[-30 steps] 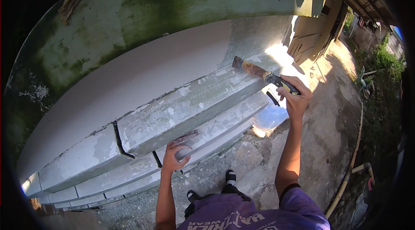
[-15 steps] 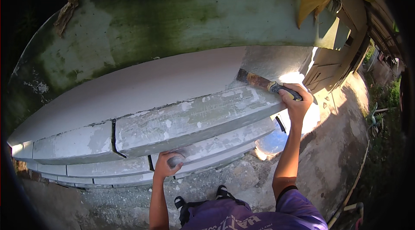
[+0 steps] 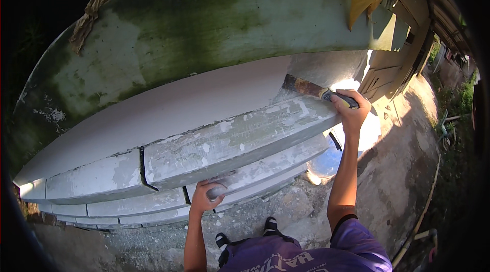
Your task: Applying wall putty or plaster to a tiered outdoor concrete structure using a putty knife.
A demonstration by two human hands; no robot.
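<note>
In my right hand (image 3: pixel 352 106) is a putty knife (image 3: pixel 312 88) with a rust-stained blade and a dark handle with yellow parts. Its blade tip lies against the pale wall (image 3: pixel 204 96), where white coating meets a grey unpainted patch, just above the ledge. My left hand (image 3: pixel 205 196), lower down in front of the stepped ledges, is closed round a greyish, rounded lump (image 3: pixel 217 191). A thin dark-grey edge shows just above that lump; I cannot tell whether it belongs to it. The top ledge (image 3: pixel 229 142) is patchy with white and grey.
A green-stained curved panel (image 3: pixel 204 21) overhangs the wall, with a dry yellow leaf (image 3: pixel 365 1) at its right. Below the ledge's right end stands a bluish, shiny rounded container (image 3: pixel 325 162). Stained concrete ground (image 3: pixel 398 170) stretches right, past a thin pole (image 3: pixel 426 210).
The view has shifted slightly, so the ledges sit a little lower and to the right. Both hands keep their grips, and the putty knife stays at nearly the same spot on the wall.
</note>
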